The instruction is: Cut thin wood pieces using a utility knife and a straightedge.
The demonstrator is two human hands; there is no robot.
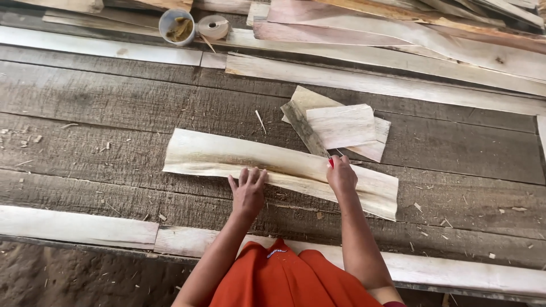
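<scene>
My left hand (248, 190) lay flat, fingers spread and gripping nothing, pressed on the near edge of a long, pale, wavy sheet of wood veneer (227, 156) that stretched across the middle of the frame on the dark, rough plank workbench (114, 102). My right hand (341, 175) was closed in a fist round a small red-handled tool (331, 162), of which only a red tip showed above my knuckles; I could not tell what kind of blade it carried. That fist rested on the veneer sheet toward its right end, just beside the spot where a dark, narrow strip of wood (301, 128) ran diagonally down to meet it.

Just above and to the right of the sheet lay a small stack of short pale veneer offcuts (344, 125), overlapping one another and partly covering the dark strip. In the upper left of the frame stood a round white plastic tub (176, 25) with something brownish inside, and touching it on the right a roll of tan tape (213, 27). Long pale boards (398, 57) filled the upper right.
</scene>
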